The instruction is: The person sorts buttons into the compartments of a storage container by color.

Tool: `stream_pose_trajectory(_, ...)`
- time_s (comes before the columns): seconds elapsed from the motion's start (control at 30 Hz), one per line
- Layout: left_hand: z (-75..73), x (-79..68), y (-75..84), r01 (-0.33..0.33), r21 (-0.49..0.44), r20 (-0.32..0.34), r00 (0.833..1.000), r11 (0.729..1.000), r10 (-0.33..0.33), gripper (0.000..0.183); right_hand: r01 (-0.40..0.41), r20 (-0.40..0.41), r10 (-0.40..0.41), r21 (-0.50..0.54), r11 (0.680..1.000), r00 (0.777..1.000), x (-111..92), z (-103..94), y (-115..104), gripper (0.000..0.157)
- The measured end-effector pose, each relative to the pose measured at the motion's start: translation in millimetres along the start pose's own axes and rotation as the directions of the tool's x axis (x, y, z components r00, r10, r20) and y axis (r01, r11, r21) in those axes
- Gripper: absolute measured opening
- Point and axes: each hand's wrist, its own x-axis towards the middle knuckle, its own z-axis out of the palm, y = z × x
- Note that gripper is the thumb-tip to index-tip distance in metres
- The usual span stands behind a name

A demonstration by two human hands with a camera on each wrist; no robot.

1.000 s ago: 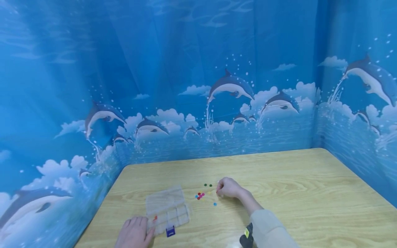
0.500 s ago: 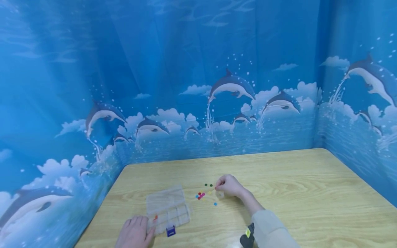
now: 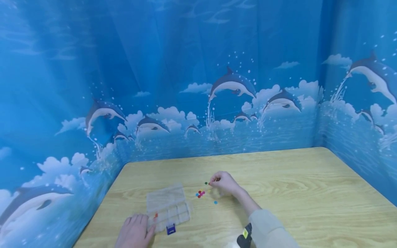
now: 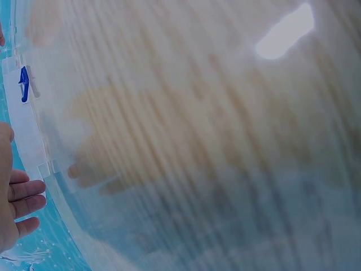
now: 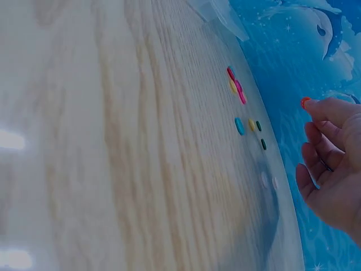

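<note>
My right hand (image 3: 225,183) pinches a small red button (image 5: 305,103) between thumb and forefinger, over the far side of the scattered buttons. A green button (image 3: 206,183) lies just left of its fingertips. Closer to me are a cluster of red, pink and blue buttons (image 3: 200,194) and a lone blue button (image 3: 215,202). My left hand (image 3: 133,231) rests with fingers extended at the left edge of a clear compartment box (image 3: 178,214), thumb beside its near wall. Orange pieces (image 3: 155,215) sit in one compartment. The box's clear lid (image 3: 165,198) lies folded back.
A dark blue tag (image 3: 171,229) is at the box's near edge. Two clear round pieces (image 5: 269,180) lie near the green buttons in the right wrist view. The wood-grain table (image 3: 294,186) backs onto a dolphin-print curtain (image 3: 173,69).
My right hand has moved left and slightly farther away with the red button, and now hides one green button. My left hand and the box stay put.
</note>
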Motion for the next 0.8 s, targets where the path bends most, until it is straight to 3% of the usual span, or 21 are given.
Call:
stream_pose_trajectory(0.27,0.9,1.0,-0.1,0.003,0.007,0.018,1.0,1.0,-0.003,0.034,0.046,-0.016,-0.045,0.055,0.997,0.999,2.4,13.6,-13.7,0.007)
stream_pose_trajectory(0.47,0.9,1.4,-0.7,0.005,0.003,0.035,0.999,1.0,-0.005,0.035,0.071,0.023,-0.073,0.08,0.994,0.997,2.6,24.9,-23.4,0.007)
stream_pose_trajectory(0.8,1.7,0.0,-1.3,-0.008,0.007,-0.002,1.0,1.0,0.008,0.032,0.055,0.092,-0.069,0.145,0.988,0.993,0.2,46.1,-43.0,0.007)
